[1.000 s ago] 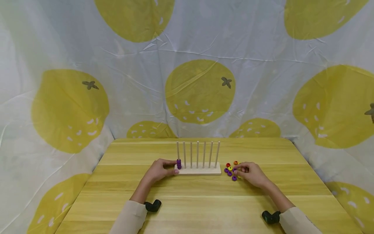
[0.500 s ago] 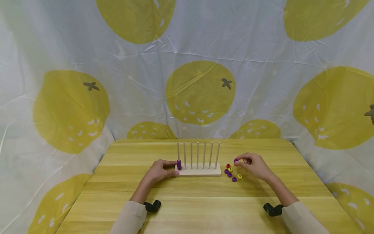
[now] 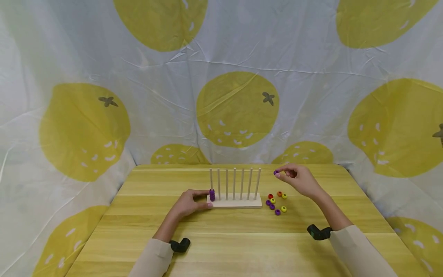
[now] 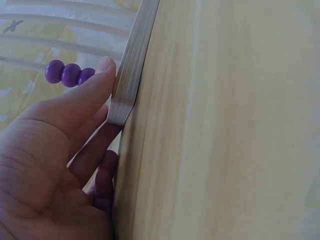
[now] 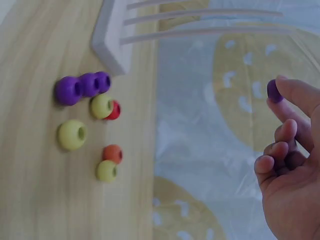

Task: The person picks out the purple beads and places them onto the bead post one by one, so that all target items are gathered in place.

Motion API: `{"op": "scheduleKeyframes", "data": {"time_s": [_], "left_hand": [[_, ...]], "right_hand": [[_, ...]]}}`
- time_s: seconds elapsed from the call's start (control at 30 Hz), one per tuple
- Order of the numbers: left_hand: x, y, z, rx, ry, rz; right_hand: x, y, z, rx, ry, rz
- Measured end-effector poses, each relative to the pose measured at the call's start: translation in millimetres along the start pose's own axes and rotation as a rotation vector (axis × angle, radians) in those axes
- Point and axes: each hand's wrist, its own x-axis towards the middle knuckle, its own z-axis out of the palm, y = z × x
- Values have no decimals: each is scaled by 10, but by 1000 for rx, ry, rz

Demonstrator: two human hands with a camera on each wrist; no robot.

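Note:
A pale wooden base with a row of upright pegs (image 3: 235, 203) stands on the table. Purple beads (image 3: 212, 195) are stacked on its leftmost peg. My left hand (image 3: 188, 202) grips the left end of the base, thumb on the near side, as the left wrist view also shows. Raised above the table to the right of the pegs, my right hand (image 3: 300, 179) pinches a purple bead (image 5: 274, 91) between thumb and index finger. Below it lie loose beads: purple (image 5: 68, 91), yellow (image 5: 72, 134), red (image 5: 115, 110) and orange (image 5: 113, 153).
The wooden table (image 3: 228, 246) reaches back to a hanging cloth (image 3: 166, 115) printed with yellow fruit. A black wrist-worn device (image 3: 180, 245) sits at the left cuff, and a similar device (image 3: 319, 232) at the right cuff.
My right hand has risen from the loose beads with a purple bead pinched in its fingertips, uncovering the orange and yellow beads. My left hand has stayed on the base.

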Motion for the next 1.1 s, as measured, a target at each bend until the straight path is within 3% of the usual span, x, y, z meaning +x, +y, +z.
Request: {"op": "scheduleKeyframes", "data": {"time_s": [0.47, 1.1], "left_hand": [[-6, 4, 24, -38, -9, 65], [-10, 2, 21, -41, -18, 68]], "right_hand": [[305, -537, 2, 2, -16, -80], [596, -1051, 402, 19, -102, -208]]}}
